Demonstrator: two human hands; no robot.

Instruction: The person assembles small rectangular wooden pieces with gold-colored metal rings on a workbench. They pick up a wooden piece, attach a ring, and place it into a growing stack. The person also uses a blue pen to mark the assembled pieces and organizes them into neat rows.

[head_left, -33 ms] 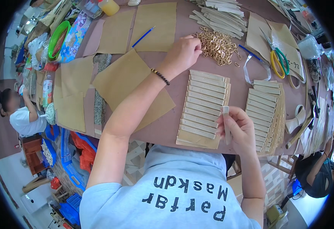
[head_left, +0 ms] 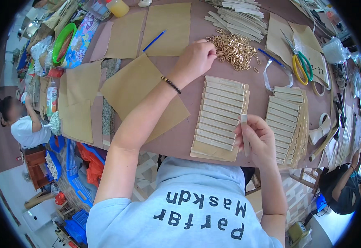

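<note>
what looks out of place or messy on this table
Little stands out. A few gold rings lie stray beside the ring pile that the left hand reaches into. The strips lie in tidy rows; the right hand holds one strip.

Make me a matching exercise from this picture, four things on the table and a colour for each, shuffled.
Things:
1. scissors
2. pen
3. pile of small rings
4. bracelet on the left wrist

Colours:
A. gold
B. black
C. yellow and green handles
D. blue

Pairs: 1-C, 2-D, 3-A, 4-B. The left hand touches the rings; the right hand holds a pale strip.
</note>
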